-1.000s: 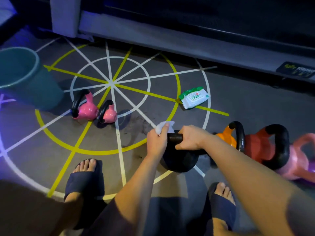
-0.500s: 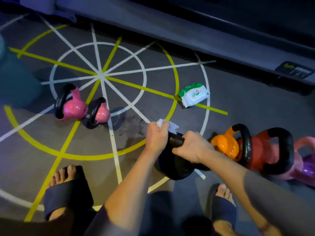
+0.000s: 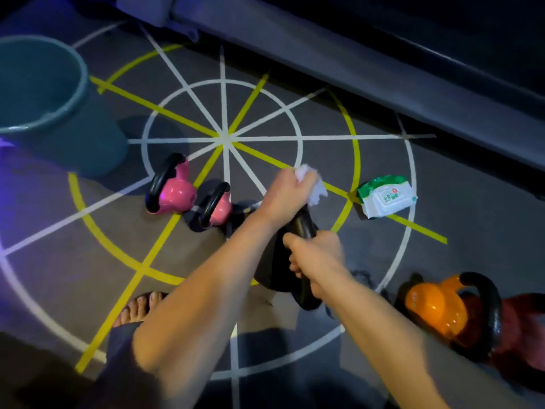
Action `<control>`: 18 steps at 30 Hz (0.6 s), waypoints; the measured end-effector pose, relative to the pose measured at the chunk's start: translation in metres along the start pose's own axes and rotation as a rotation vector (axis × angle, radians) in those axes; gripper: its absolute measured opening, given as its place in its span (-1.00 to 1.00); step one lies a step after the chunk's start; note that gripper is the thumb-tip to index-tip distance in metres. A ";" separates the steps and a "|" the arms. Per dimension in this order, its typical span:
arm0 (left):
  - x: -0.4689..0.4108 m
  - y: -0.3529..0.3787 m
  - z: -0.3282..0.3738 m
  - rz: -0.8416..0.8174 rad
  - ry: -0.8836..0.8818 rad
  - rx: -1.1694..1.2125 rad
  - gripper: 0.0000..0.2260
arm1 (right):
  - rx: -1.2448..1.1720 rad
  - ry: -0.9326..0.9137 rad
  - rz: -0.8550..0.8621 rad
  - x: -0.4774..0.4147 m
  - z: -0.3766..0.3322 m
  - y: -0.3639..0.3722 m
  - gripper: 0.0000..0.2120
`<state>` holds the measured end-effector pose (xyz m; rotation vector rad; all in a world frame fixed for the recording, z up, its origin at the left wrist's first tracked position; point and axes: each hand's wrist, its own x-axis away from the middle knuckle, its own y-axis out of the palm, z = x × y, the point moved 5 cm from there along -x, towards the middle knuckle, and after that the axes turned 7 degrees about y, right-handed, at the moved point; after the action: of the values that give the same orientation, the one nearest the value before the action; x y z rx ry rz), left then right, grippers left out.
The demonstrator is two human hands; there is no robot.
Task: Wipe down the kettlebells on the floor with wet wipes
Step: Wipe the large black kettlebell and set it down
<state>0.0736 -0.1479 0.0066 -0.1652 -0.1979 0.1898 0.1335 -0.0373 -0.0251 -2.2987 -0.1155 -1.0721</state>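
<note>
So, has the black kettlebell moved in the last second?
Yes. The black kettlebell has shifted left, away from the orange kettlebell, onto the yellow floor ring; its handle has turned.

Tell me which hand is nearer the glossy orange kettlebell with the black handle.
Right. The right hand, gripping the black kettlebell handle, is left of the orange kettlebell; the left hand, clutching a white wet wipe, is farther up-left.

Glossy orange kettlebell (image 3: 432, 309) with a matt black handle; crumpled white cloth-like wipe (image 3: 312, 184); shiny plastic wipes pack (image 3: 386, 196); matt grey floor (image 3: 472, 208).
</note>
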 end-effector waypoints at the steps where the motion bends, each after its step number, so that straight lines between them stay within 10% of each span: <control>1: -0.015 -0.011 0.024 0.107 0.046 0.041 -0.70 | -0.064 0.023 -0.010 -0.009 -0.012 0.009 -0.74; 8: -0.039 -0.124 0.013 0.391 0.069 -0.093 -0.68 | -0.378 0.207 -0.061 -0.010 -0.043 0.038 -0.89; 18: 0.039 -0.103 -0.058 0.390 -0.078 -0.084 -0.43 | -0.618 0.251 -0.006 -0.011 -0.058 0.058 -0.90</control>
<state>0.1413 -0.2483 -0.0233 -0.2802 -0.2509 0.5767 0.1054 -0.1148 -0.0316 -2.6556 0.3563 -1.5536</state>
